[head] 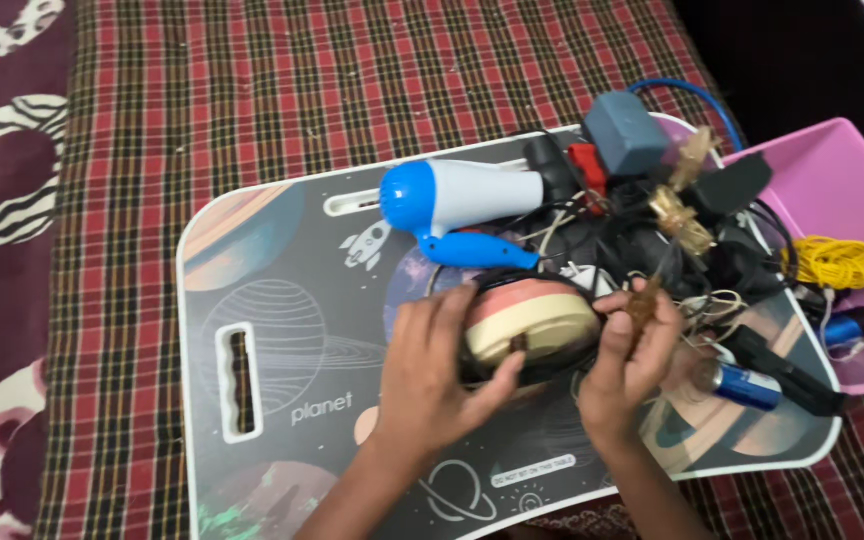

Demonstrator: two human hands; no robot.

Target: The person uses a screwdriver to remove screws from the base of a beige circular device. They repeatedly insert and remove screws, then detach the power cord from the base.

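on the space-printed tabletop point(282, 300), the left hand point(432, 370) curls its fingers around cream headphones point(527, 320) at the middle. the right hand point(627, 360) pinches a small brown piece point(644, 303) beside tangled cables point(652, 240); a pink tray point(832, 180) lies right.

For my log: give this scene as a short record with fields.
Surface: space-print lap tray on a checked cloth
Left hand: grips the round cream and pink device
Right hand: on the device's right edge, pinching a small brown piece
Behind: blue and white hair dryer, tangled cables
Right: pink bin holding yellow cord
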